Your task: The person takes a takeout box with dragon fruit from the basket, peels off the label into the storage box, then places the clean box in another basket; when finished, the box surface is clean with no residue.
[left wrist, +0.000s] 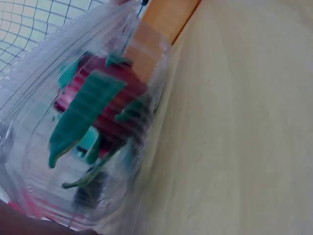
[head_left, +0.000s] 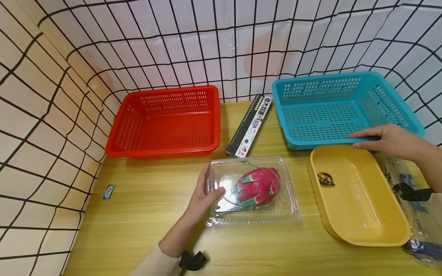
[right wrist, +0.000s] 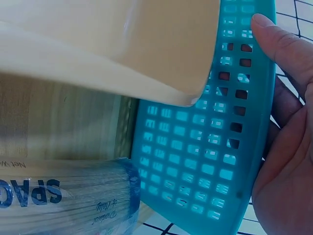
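A clear plastic box (head_left: 221,218) with a red and green dragon fruit (head_left: 259,187) inside is gripped at its left edge by my left hand (head_left: 202,201), thumb on top. The left wrist view shows the fruit (left wrist: 110,105) through the tilted plastic. My right hand (head_left: 397,142) pinches the near rim of the blue basket (head_left: 321,120). In the right wrist view, the thumb of this hand (right wrist: 293,132) lies on one side of the basket wall (right wrist: 195,147), and fingers show through its holes. Beside that hand is a yellow tray (head_left: 359,199).
A red basket (head_left: 172,128) stands at the back left. Between the baskets lies a black and white pasta box (head_left: 249,126). A small green packet (head_left: 108,192) is at the left, a clear spaghetti bag (head_left: 423,220) at the right. Black wire mesh (head_left: 228,58) borders the table.
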{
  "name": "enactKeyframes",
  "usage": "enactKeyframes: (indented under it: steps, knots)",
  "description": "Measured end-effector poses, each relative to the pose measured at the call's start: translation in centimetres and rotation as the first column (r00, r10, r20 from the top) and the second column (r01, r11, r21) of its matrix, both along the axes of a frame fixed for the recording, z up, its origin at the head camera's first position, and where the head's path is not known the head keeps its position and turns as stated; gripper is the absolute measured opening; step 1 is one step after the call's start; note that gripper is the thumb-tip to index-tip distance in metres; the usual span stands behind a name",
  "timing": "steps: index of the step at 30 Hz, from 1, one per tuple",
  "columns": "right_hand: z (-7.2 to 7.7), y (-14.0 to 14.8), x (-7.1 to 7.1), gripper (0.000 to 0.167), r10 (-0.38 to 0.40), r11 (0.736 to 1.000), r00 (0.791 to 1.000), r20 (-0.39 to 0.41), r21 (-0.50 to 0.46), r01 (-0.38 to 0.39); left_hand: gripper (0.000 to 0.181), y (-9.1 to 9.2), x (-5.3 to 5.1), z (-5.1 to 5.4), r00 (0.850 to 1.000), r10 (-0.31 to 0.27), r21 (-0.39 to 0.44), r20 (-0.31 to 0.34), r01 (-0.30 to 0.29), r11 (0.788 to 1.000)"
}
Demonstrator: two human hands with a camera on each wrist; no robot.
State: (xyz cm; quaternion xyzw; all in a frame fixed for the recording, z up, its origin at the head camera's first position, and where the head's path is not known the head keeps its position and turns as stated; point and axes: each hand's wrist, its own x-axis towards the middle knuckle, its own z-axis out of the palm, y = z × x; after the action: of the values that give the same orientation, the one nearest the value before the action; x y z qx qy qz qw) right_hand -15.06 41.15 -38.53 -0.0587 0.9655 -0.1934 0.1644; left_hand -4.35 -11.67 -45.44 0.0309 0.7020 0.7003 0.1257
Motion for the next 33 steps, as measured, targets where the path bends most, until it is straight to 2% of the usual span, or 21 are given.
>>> enactKeyframes:
  steps: [8, 14, 21, 25, 33]
  knots:
    - [0.3, -0.1, 0.0, 0.056, -0.011, 1.000, 1.000, 0.004, 0.011, 0.011, 0.082, 0.8, 0.1, -0.1, 0.998, 0.052, 0.110, 0.045, -0.056, 0.992]
    - [0.3, -0.4, -0.1, 0.057, -0.015, 1.000, 1.000, 0.011, 0.012, 0.015, 0.081, 1.0, 0.1, 0.5, 0.997, 0.077, 0.140, 0.013, -0.078, 0.987]
    - [0.3, -0.4, 0.0, 0.056, -0.014, 1.000, 1.000, 0.009, 0.011, 0.014, 0.080, 0.7, 0.5, 2.3, 0.997, 0.082, 0.071, 0.000, -0.082, 0.994]
    - [0.4, -0.3, 0.1, 0.054, -0.009, 1.000, 1.000, 0.005, 0.013, 0.009, 0.081, 0.6, 0.6, 3.5, 0.997, 0.073, 0.077, -0.029, -0.071, 0.995]
    - [0.6, -0.3, 0.2, 0.055, -0.009, 1.000, 1.000, 0.005, 0.008, 0.009, 0.082, 0.5, 0.5, 7.8, 0.993, 0.086, 0.139, -0.078, -0.075, 0.987]
